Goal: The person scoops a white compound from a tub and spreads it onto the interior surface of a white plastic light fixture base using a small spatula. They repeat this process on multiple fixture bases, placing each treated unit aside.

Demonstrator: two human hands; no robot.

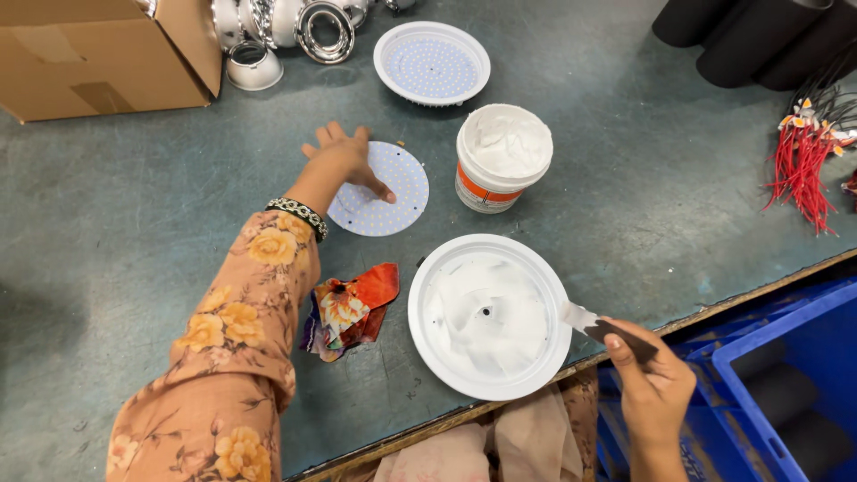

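Left hand [344, 161] flat, fingers spread, resting on round white LED disc [379, 189] mid-bench [125, 205]. Right hand [650, 384] pinches a small paste-smeared spatula [596, 325] just past the near edge. White lamp housing [488, 315], coated with white paste, lies at the near edge; paste tub [503, 156] behind it; colourful rag [350, 308] beside it.

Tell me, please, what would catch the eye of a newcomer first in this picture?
Probably the round white housing near the front edge of the table, smeared inside with white paste. The right hand holds a paste-covered spatula at its rim. Farther back, the left hand rests on a dotted round board, beside an open tub of white paste.
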